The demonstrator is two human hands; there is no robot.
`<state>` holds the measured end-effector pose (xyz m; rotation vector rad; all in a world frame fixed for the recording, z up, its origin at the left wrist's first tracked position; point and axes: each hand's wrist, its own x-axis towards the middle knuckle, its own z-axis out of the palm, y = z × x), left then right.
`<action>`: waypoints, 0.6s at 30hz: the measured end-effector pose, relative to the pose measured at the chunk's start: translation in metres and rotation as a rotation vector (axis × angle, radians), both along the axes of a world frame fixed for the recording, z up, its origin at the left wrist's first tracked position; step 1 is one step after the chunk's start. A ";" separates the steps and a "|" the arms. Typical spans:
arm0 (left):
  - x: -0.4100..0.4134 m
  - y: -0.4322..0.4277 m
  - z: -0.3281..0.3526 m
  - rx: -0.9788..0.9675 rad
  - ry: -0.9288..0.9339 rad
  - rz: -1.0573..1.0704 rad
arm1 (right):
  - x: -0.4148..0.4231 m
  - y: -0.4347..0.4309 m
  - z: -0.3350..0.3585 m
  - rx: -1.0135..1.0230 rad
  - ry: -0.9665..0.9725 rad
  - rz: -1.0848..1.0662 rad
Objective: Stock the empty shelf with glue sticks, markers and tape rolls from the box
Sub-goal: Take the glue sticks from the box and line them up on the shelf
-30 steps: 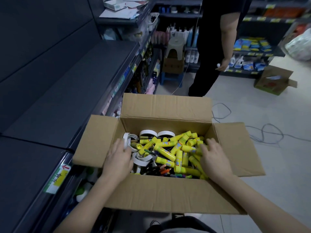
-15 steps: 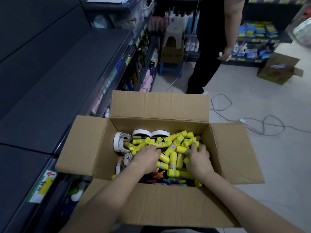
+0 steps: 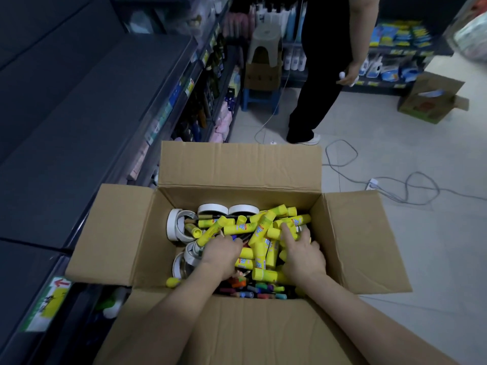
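An open cardboard box [image 3: 237, 196] is sitting with all four flaps folded out, and both hands are reaching down into it. The left hand [image 3: 221, 255] is lying palm down with its fingers curling into the contents; the fingertips are buried, so I cannot tell whether it is gripping anything. The right hand [image 3: 303, 255] is resting on the heap just beside it, fingers spreading and only lightly bending, the forefinger stretching forward and closing round nothing that shows.

Yellow glue sticks [image 3: 259, 231] are lying jumbled between the two hands, under the right palm and beyond both sets of fingers as far as the far wall. White tape rolls [image 3: 175, 227] are standing on edge to the left of the left hand, against the box's left wall, and two more are leaning against the far wall. Markers [image 3: 259, 288] with coloured caps are lying behind the hands, below the wrists, against the near wall; a few more are showing under the glue sticks ahead of the left hand.

The empty shelf [image 3: 92, 114], dark and bare, is running along well to the left of the left hand, beyond the box's left flap. Another person [image 3: 324, 75] is standing well beyond the hands, past the far flap.
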<state>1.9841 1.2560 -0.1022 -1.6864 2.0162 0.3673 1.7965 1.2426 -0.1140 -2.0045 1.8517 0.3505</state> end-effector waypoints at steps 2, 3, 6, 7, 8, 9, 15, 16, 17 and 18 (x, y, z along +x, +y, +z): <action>0.004 0.001 0.004 -0.004 0.028 0.004 | -0.005 -0.002 0.003 0.016 -0.049 0.012; 0.006 0.001 0.006 -0.008 0.043 0.017 | -0.007 -0.003 0.006 0.020 -0.079 0.010; 0.016 0.004 0.014 0.034 0.114 0.146 | -0.012 -0.005 0.013 0.040 -0.214 -0.062; 0.021 0.005 0.017 0.055 0.152 0.195 | -0.013 -0.005 0.015 0.048 -0.267 -0.086; 0.025 0.006 0.018 0.074 0.192 0.240 | -0.013 -0.004 0.018 0.056 -0.313 -0.105; 0.029 0.007 0.020 0.077 0.237 0.283 | -0.012 -0.004 0.020 0.060 -0.350 -0.116; 0.036 0.007 0.026 0.081 0.412 0.436 | -0.010 -0.004 0.034 0.104 -0.563 -0.230; 0.034 0.008 0.027 0.078 0.423 0.441 | -0.010 -0.005 0.036 0.105 -0.598 -0.264; 0.032 0.009 0.029 0.077 0.435 0.443 | -0.011 -0.006 0.038 0.106 -0.635 -0.294; 0.032 0.009 0.031 0.078 0.443 0.444 | -0.012 -0.006 0.039 0.111 -0.669 -0.322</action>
